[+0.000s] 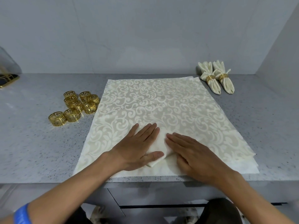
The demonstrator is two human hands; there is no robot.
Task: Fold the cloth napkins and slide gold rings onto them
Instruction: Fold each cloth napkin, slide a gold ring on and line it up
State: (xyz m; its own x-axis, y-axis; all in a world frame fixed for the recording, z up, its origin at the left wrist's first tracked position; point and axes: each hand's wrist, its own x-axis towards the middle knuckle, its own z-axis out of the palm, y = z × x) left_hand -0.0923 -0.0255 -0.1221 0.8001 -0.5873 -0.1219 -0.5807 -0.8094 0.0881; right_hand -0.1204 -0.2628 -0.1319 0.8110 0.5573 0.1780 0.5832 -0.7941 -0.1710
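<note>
While both hands lay flat with fingers straight, left hand (137, 147) and right hand (192, 156) pressed a small folded napkin (159, 143) between them, near the counter's (32, 143) front edge. Napkin sat on a spread stack of damask cloths (161, 102), cream scroll pattern, pinked edges. Fold's long axis ran roughly away from the person. Loose gold rings (76, 105), openwork metal bands, lay to the left, so left hand was nearer. Two finished napkins (216, 78) sat far right.
</note>
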